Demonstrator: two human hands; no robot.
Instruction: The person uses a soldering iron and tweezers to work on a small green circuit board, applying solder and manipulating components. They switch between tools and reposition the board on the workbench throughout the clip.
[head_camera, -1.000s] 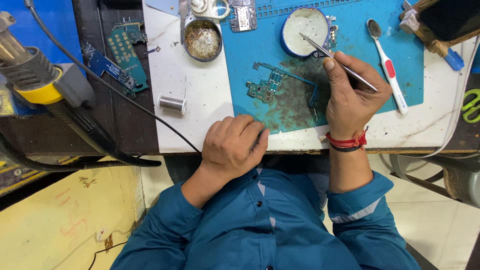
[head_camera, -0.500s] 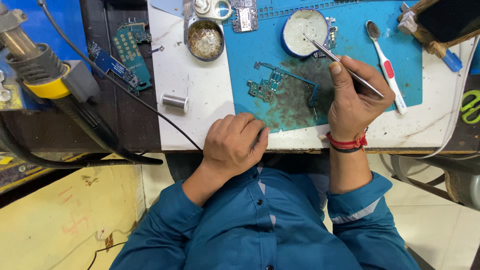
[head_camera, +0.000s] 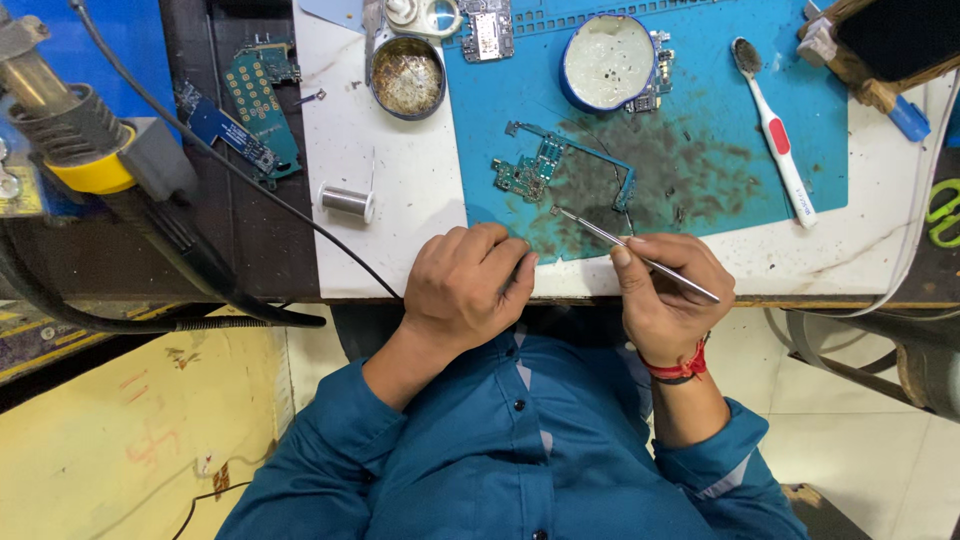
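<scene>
My right hand (head_camera: 668, 295) grips slim metal tweezers (head_camera: 620, 243) at the table's near edge, their tip pointing up-left just below a small green circuit board (head_camera: 545, 170). That board lies on a stained blue work mat (head_camera: 660, 130). My left hand (head_camera: 466, 288) rests curled at the near edge of the white tabletop, fingers closed, touching the black cable (head_camera: 300, 225); whether it holds anything is hidden.
A round tin of flux (head_camera: 610, 60) and a metal cup of brass wool (head_camera: 406, 76) sit at the back. A solder spool (head_camera: 347, 200), a white toothbrush (head_camera: 775, 135), spare green boards (head_camera: 258, 95) and a hot-air handle (head_camera: 95, 160) lie around.
My right hand has drawn back from near the flux tin to the table's near edge, bringing the tweezers down below the circuit board. The left hand has stayed put.
</scene>
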